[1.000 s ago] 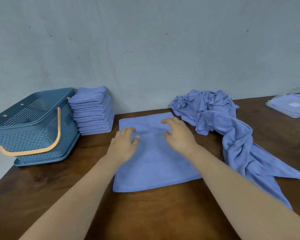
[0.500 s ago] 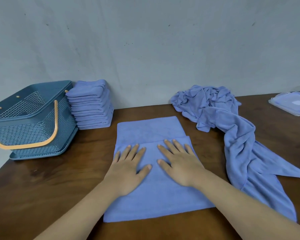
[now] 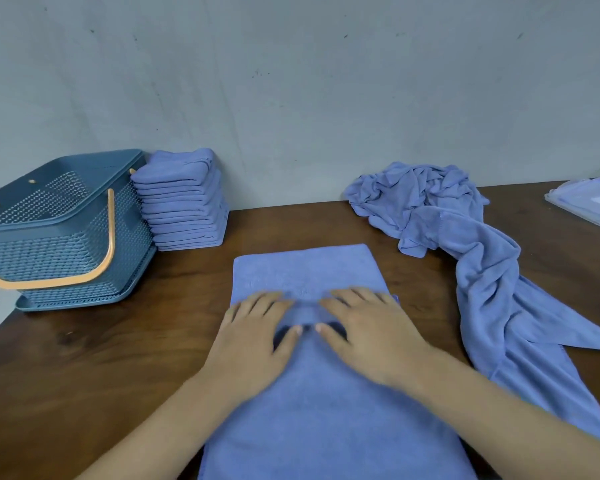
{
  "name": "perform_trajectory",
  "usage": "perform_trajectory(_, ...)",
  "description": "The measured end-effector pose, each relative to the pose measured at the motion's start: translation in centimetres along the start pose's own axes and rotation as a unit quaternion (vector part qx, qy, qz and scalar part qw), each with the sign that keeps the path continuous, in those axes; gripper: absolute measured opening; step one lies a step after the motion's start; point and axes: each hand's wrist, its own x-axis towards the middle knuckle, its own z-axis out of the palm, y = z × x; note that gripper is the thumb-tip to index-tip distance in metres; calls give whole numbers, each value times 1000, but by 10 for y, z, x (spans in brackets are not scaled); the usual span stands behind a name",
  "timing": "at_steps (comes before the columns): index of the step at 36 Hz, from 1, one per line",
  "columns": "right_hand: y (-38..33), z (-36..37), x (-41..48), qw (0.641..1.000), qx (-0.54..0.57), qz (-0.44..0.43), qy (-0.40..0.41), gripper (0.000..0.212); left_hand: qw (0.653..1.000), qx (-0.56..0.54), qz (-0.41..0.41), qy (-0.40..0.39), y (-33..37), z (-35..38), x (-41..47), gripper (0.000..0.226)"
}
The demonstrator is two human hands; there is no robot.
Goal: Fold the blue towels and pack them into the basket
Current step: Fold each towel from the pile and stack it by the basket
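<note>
A blue towel (image 3: 309,271) lies spread on the brown table (image 3: 84,375) in front of me, its near part folded over. My left hand (image 3: 253,337) and my right hand (image 3: 371,334) rest flat on it side by side, fingers spread, pressing the cloth down. A stack of folded blue towels (image 3: 182,202) stands against the wall at the back left. Just left of the stack sits the blue mesh basket (image 3: 49,233) with an orange handle, tilted up on one side. A heap of unfolded blue towels (image 3: 465,244) trails down the right side of the table.
A clear plastic lid or box (image 3: 589,202) lies at the far right edge of the table. A grey wall (image 3: 291,98) runs along the back. The table's left edge cuts diagonally below the basket.
Both hands slid from the towel's far part back toward me, flattening the fold. The view tipped down, so the towel now reaches the bottom edge.
</note>
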Motion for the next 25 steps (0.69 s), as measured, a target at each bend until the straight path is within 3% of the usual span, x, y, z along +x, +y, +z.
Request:
perform_trajectory(3,18,-3,45,995,32,-84,-44,56,997,-39,15,-69,-12,3,42,55)
perform_trajectory(6,44,4,76,987,55,-90,-124,58,992,-32,-2,-120,-34,9,74,58)
perform_trajectory(15,112,23,88,993,91,63,-52,63,989,-11,-97,-113,-106,7,97,72)
perform_trajectory(22,122,23,93,988,123,90,-29,68,988,-7,-109,-112,-110,11,101,80)
perform_trajectory(25,127,24,93,990,89,88,-61,72,988,-6,-114,-101,-112,12,101,83)
